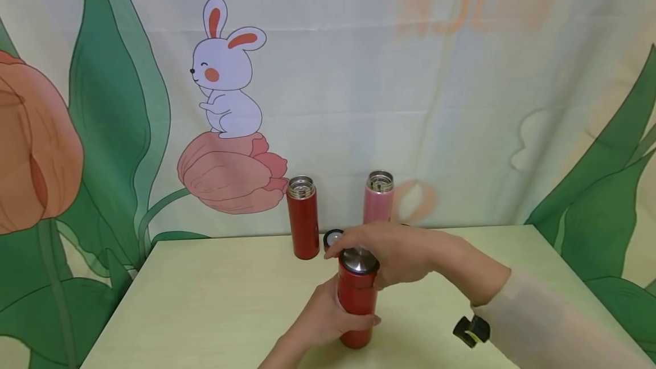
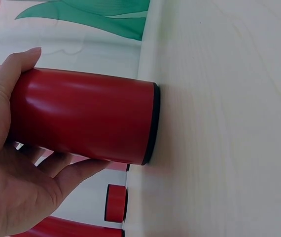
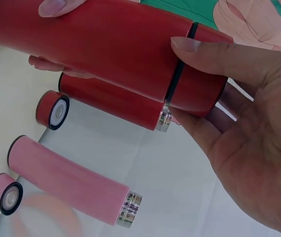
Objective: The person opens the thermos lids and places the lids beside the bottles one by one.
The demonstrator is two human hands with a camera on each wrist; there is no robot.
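A red thermos [image 1: 357,300] stands upright toward the front of the table, its base at the tabletop in the left wrist view. My left hand [image 1: 325,313] grips its lower body from the left, thumb on the near side. From above and the right, my right hand [image 1: 407,250] holds the red lid [image 3: 207,74], which has a shiny silver top [image 1: 360,261]. The lid sits on the body, with a black ring [image 3: 178,69] at the seam. In the right wrist view the thumb lies across that ring, while some fingers are hidden behind the lid.
Behind stand a lidless red thermos [image 1: 303,224] on the left and a lidless pink thermos [image 1: 378,204] on the right. A loose red lid [image 3: 51,109] and a pink lid [image 3: 5,192] lie near them. A printed curtain [image 1: 338,101] hangs behind the pale table [image 1: 215,300].
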